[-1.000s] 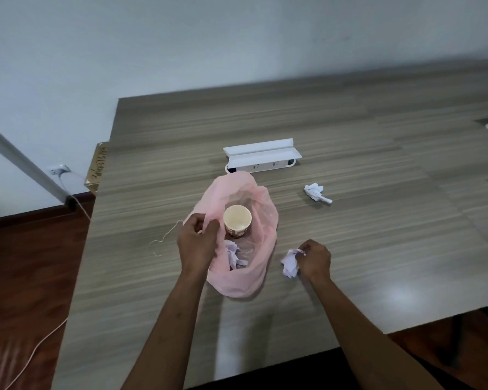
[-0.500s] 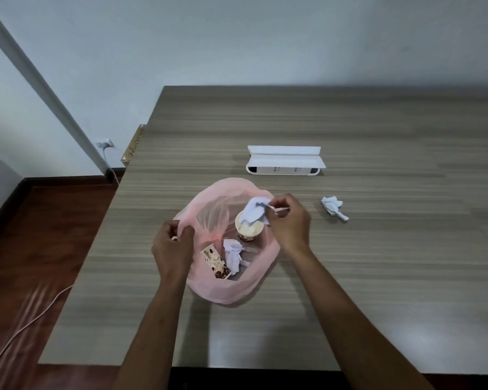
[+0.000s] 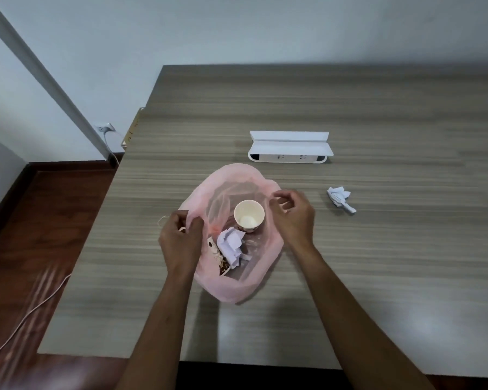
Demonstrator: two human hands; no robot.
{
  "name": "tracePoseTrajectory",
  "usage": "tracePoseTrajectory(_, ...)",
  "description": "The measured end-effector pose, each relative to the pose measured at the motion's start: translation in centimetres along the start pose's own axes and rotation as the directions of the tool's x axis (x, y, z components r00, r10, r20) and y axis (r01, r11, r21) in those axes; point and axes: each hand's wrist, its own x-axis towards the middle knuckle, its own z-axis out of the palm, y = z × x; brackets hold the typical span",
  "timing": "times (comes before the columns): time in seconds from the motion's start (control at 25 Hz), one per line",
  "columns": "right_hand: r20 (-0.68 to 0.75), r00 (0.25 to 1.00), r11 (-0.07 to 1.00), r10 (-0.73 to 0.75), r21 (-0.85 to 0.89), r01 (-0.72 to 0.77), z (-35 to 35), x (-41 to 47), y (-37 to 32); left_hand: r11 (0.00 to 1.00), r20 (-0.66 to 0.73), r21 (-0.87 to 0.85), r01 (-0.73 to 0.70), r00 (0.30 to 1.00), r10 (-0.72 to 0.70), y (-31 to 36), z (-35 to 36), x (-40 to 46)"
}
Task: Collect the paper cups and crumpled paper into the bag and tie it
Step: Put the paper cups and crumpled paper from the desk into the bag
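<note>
Pink bag [image 3: 231, 288] — translucent, crumpled, mouth open

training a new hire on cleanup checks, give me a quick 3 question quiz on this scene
1. True or false: the upright paper cup stands inside the pink plastic bag.
2. Where does loose crumpled paper lie on the table? A) left of the bag B) right of the bag C) on the white power strip
3. Which hand grips the bag's rim?

Key: 1 true; 2 B; 3 the left hand, while the right hand hovers with curled fingers.
</note>
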Motion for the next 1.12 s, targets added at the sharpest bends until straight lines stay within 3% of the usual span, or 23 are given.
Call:
tracePoseTrajectory(0.12, -0.134, 0.99, 0.986, 0.054, -0.147, -0.074, -1.4, 3.2, 3.0, 1.0, 0.042, -0.005, -0.005, 0.999, 0.005, 0.8, 1.8, 0.1)
tracePoseTrajectory(0.36, -0.089, 0.983, 0.819, 0.16, -0.544, -0.183, -3.7, 8.9, 8.6, 1.0, 0.094, 0.0, -0.004, 0.996, 0.004, 1.9, 4.3, 0.8)
tracePoseTrajectory(0.48, -0.076, 0.929, 0.669, 0.363, -0.673, -0.317, -4.8, 12.0, 10.1, 1.0, 0.099, 0.006, -0.019, 0.995, 0.018, 1.6, 4.5, 0.8)
tracePoseTrajectory(0.56, -0.031, 0.891, 0.642, 0.453, -0.682, -0.35, -5.1, 13.0, 11.0, 1.0, 0.097, 0.001, -0.022, 0.995, 0.022, 1.2, 4.3, 0.7)
tracePoseTrajectory(0.76, -0.05, 0.943, 0.644, 0.33, -0.718, -0.264, -5.8, 9.6, 13.7, 1.0, 0.092, 0.007, -0.026, 0.995, 0.025, 0.6, 3.9, 0.4)
tracePoseTrajectory(0.84, 0.0, 0.971, 0.711, 0.241, -0.681, -0.176, -6.0, 7.6, 13.9, 1.0, 0.092, 0.0, -0.015, 0.996, 0.015, 0.5, 3.8, 0.2)
tracePoseTrajectory(0.92, 0.042, 0.988, 0.846, 0.147, -0.524, -0.103, -5.9, 6.3, 12.8, 1.0, 0.094, -0.002, -0.009, 0.996, 0.009, 0.4, 3.5, 0.0)
tracePoseTrajectory(1.04, -0.11, 0.994, 0.98, 0.02, -0.194, -0.041, -5.2, 4.6, 7.8, 1.0, 0.076, -0.011, -0.021, 0.997, 0.021, 0.5, 2.9, -0.2)
tracePoseTrajectory(1.12, -0.105, 0.992, 0.997, -0.064, -0.053, 0.058, -4.0, 2.9, 3.7, 1.0, 0.056, -0.011, -0.019, 0.998, 0.02, 0.7, 2.5, -0.3)
